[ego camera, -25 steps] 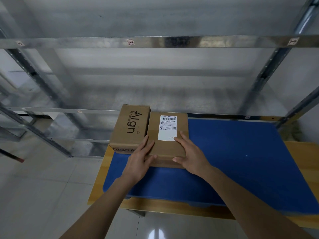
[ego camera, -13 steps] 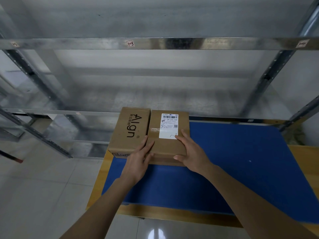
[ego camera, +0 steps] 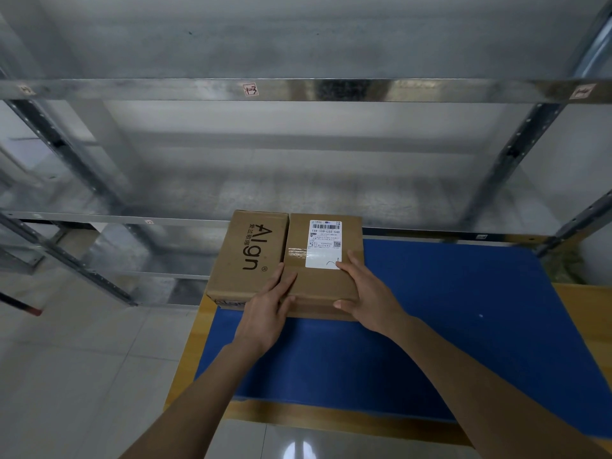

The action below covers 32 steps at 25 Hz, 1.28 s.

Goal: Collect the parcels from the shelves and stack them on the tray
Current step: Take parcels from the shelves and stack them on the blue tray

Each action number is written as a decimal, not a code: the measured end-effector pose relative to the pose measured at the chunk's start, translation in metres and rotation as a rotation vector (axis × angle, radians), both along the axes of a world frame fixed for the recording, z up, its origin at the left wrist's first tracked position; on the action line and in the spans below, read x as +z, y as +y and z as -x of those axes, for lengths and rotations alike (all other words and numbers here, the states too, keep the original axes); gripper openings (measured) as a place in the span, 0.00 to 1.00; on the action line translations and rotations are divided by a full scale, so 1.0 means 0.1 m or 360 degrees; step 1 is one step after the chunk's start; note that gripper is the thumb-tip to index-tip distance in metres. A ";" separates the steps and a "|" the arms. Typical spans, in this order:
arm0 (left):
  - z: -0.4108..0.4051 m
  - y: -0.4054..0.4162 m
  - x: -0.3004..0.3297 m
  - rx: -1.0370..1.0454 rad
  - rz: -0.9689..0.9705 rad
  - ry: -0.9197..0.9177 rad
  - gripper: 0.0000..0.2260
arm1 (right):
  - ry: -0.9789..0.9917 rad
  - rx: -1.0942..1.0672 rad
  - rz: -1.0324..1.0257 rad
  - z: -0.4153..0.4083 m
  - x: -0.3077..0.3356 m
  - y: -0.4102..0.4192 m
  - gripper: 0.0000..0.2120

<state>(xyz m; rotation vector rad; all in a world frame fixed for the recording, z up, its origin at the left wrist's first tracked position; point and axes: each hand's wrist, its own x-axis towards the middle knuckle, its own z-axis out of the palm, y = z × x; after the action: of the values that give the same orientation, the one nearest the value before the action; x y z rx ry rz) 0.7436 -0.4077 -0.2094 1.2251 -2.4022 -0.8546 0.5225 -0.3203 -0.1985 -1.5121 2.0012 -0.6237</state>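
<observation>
Two brown cardboard parcels are sitting side by side at the centre of the frame, on the upper left corner of the flat blue tray [ego camera: 447,326]. That tray is lying on a wooden bench [ego camera: 583,313]. Both hands are working the right-hand brown cardboard parcel with the white barcode label [ego camera: 323,279]: the left hand [ego camera: 266,318] is gripping its left near corner, fingers [ego camera: 286,286] curling over the top, while the right hand [ego camera: 367,298] is lying on its right side, fingers straight, thumb hooking the near edge. Touching it on the left is the brown cardboard parcel printed "Algn" [ego camera: 248,256]. Behind them, bare galvanised metal shelves [ego camera: 298,91] are filling the upper frame.
</observation>
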 end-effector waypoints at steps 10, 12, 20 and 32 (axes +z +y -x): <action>-0.12 0.06 0.39 -0.0047 -0.0017 0.0026 0.23 | 0.0049 0.0037 0.0047 0.04 0.58 0.36 0.37; -0.14 0.10 0.63 -0.0084 -0.0009 0.0072 0.25 | 0.0107 -0.0051 0.0027 0.08 0.80 0.51 0.36; -0.08 0.71 1.86 -0.0167 0.0239 0.0184 0.24 | 0.0544 -0.0421 0.0062 -0.02 2.07 1.65 0.30; 0.78 2.28 3.59 -0.0776 0.0529 0.0425 0.29 | 0.0950 -0.0934 0.0137 0.17 3.93 4.03 0.34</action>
<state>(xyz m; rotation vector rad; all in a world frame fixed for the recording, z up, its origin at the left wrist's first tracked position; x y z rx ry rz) 0.6652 -0.1800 0.1496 0.3800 -2.5135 -0.6498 0.5053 0.0828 0.1943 -1.2371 2.9615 -0.5152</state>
